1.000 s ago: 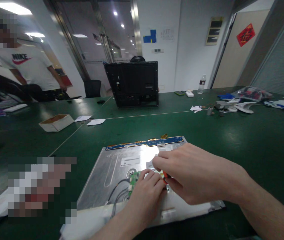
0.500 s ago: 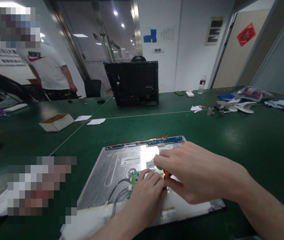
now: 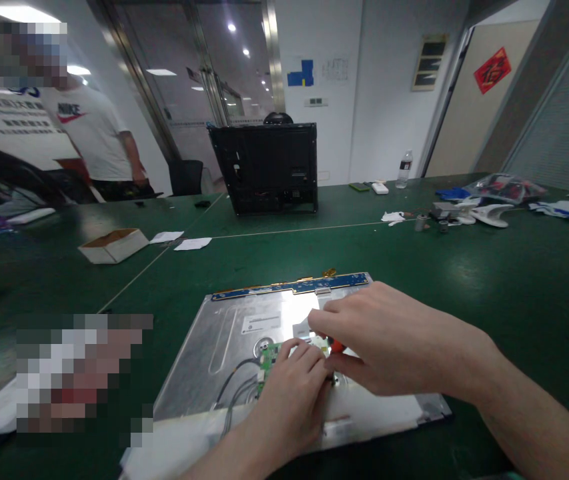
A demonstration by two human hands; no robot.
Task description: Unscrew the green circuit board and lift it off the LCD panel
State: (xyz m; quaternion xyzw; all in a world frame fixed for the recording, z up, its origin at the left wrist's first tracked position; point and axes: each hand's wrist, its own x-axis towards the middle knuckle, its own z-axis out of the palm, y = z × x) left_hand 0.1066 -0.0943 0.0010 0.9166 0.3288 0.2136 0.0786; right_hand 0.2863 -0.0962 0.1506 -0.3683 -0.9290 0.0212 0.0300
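Silver rectangular metal-backed panel (image 3: 191,373) lies on the dark-green tabletop (image 3: 284,257), before a white wall (image 3: 337,133) and metal-framed glass doors (image 3: 164,97). The right hand (image 3: 364,343) clamps its fingers on an orange-red handle (image 3: 337,346); the left hand (image 3: 295,377), fingers together, covers a green circuit board (image 3: 267,363), grip unclear.

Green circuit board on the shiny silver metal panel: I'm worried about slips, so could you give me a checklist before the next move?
1. Left hand over the green circuit board: ok.
2. Orange-red object in the right hand: ok, though mostly hidden.
3. Object's far end properly placed: cannot tell, hands cover it.
4. Thin dark cables clear of the right hand: ok, they leave the board's left side.
5. Silver metal panel lying on the dark green table: ok.
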